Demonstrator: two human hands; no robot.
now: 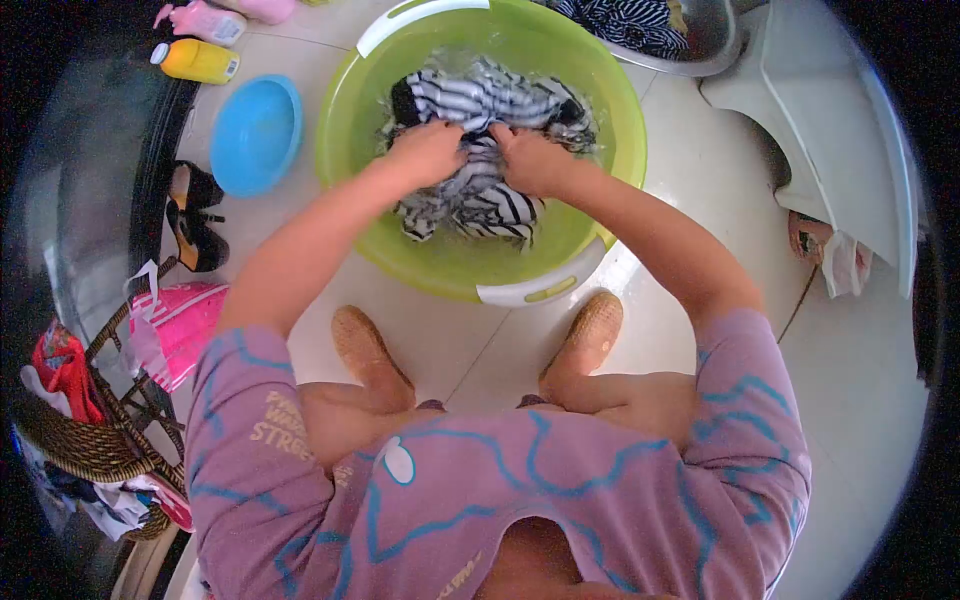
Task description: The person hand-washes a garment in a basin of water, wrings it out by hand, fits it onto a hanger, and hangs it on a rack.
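A large green basin (345, 225) with white handles stands on the tiled floor and holds water. In it lies a wet black-and-white striped garment (495, 205), bunched up, with water around it. My left hand (428, 153) is closed on the cloth at the middle of the basin. Close beside it on the right, my right hand (530, 160) also grips the striped cloth, its fingers bent into the folds. The fingertips of both hands are partly hidden in the fabric.
A blue basin (256, 135), a yellow bottle (200, 62), a pink pump bottle (207, 22) and black shoes (195, 225) are at the left. A wicker rack (85, 445) with clothes stands lower left. A metal bowl (715, 45) with dark striped cloth sits at the upper right.
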